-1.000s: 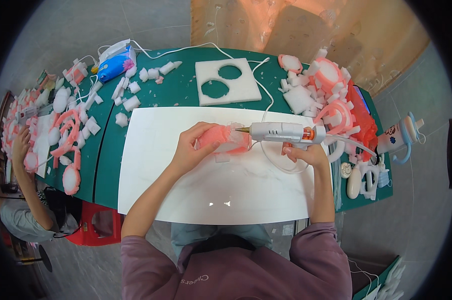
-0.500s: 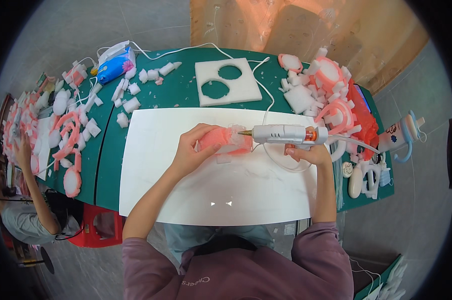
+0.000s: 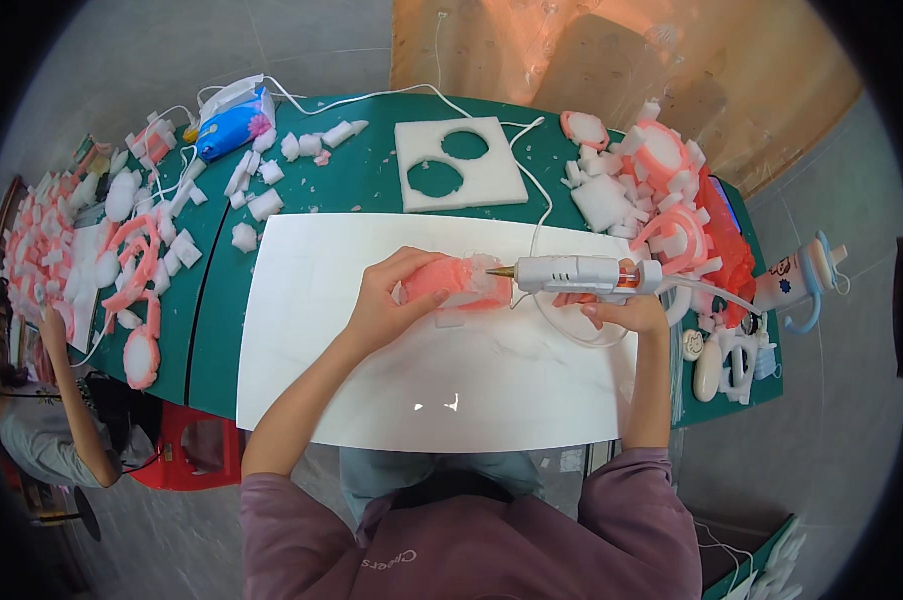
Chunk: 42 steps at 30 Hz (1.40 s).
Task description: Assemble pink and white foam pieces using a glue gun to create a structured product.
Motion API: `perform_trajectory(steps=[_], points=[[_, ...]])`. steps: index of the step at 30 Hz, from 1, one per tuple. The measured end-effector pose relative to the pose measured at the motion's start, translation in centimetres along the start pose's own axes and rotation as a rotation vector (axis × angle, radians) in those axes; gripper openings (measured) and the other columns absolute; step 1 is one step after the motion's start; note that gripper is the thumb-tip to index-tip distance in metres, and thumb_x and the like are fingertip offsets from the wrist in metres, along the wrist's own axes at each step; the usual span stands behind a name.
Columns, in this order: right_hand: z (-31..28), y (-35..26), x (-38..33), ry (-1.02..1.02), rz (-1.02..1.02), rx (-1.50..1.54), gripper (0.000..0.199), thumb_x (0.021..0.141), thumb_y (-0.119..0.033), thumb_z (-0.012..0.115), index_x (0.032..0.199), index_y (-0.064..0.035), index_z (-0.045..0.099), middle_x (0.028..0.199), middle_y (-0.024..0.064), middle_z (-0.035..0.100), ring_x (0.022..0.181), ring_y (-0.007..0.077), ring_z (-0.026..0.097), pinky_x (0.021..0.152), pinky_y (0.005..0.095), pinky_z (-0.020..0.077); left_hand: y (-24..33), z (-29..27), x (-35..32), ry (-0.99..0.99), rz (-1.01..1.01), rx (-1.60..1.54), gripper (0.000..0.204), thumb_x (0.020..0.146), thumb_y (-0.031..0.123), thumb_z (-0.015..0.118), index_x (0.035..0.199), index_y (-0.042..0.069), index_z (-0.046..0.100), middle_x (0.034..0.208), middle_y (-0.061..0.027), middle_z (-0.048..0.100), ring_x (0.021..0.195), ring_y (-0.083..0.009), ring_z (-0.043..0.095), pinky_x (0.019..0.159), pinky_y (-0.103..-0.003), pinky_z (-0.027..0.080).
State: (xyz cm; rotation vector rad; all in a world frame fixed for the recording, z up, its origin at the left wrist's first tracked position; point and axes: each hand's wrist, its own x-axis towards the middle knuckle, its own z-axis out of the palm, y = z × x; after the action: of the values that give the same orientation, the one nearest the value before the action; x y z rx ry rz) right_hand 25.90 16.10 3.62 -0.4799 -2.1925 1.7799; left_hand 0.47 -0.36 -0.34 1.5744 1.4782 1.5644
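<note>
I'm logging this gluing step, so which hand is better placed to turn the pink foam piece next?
Left hand: it already grips the pink foam piece, while the right hand holds the white glue gun.

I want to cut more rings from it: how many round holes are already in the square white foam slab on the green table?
2: in the square white foam slab, one round hole sits toward its far right, the other round hole toward its near left.
</note>
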Motion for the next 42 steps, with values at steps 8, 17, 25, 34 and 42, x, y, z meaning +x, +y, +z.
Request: perform_trajectory(steps=[8, 17, 25, 34, 42], points=[[-0.7, -1.5, -0.6, -0.048, 0.056, -0.004, 0.021, 0.067, -0.001, 0.064, 0.088, 0.002, 0.061, 0.081, 0.0093, 0.064, 0.049, 0.0074, 0.05, 0.038, 0.0202, 0.0374, 0.3, -0.4, 0.0, -0.026, 0.062, 0.081, 0.031, 0.07, 0.01, 0.065, 0.098, -0.001, 0.058, 0.092, -0.0107, 0.059, 0.08, -0.0189, 0.056, 0.073, -0.026, 0.043], [-0.7, 1.2, 1.7, 0.379, -0.151, 0.219, 0.021, 0.076, -0.014, 0.054, 0.089, 0.0019, 0.051, 0.072, 0.0114, 0.059, 0.039, 0.0117, 0.044, 0.038, 0.023, 0.0345, 0.2, -0.2, -0.1, 0.005, 0.035, 0.009, 0.03, 0.07, 0.009, 0.064, 0.097, -0.001, 0.058, 0.091, -0.0102, 0.059, 0.081, -0.0186, 0.056, 0.073, -0.026, 0.043], [-0.2, 6.0, 4.8, 0.634, -0.073, -0.279, 0.019, 0.076, -0.011, 0.054, 0.09, 0.0023, 0.056, 0.064, 0.0031, 0.052, 0.053, 0.0088, 0.048, 0.047, 0.0221, 0.0356, 0.0, 0.1, -0.1, 0.018, 0.03, 0.002, 0.032, 0.069, 0.01, 0.065, 0.098, -0.001, 0.058, 0.092, -0.0104, 0.059, 0.08, -0.0182, 0.056, 0.073, -0.026, 0.043], [1.3, 6.6, 6.1, 0.701, -0.062, -0.591, 0.032, 0.078, -0.023, 0.058, 0.097, 0.0028, 0.055, 0.07, 0.0098, 0.055, 0.058, 0.0166, 0.047, 0.055, 0.0271, 0.0373, 0.2, 0.2, -0.2, 0.005, 0.057, 0.017, 0.032, 0.069, 0.01, 0.065, 0.099, -0.002, 0.057, 0.091, -0.0109, 0.058, 0.08, -0.0181, 0.056, 0.071, -0.025, 0.044], [1.1, 6.5, 4.4, 0.717, 0.03, -0.87, 0.041, 0.077, -0.021, 0.058, 0.103, 0.0078, 0.048, 0.085, 0.0207, 0.053, 0.073, 0.0312, 0.052, 0.066, 0.0373, 0.0415, 0.1, 0.2, -0.1, 0.023, 0.058, 0.024, 0.032, 0.07, 0.009, 0.065, 0.099, -0.001, 0.057, 0.091, -0.0102, 0.058, 0.079, -0.0175, 0.055, 0.072, -0.025, 0.043]])
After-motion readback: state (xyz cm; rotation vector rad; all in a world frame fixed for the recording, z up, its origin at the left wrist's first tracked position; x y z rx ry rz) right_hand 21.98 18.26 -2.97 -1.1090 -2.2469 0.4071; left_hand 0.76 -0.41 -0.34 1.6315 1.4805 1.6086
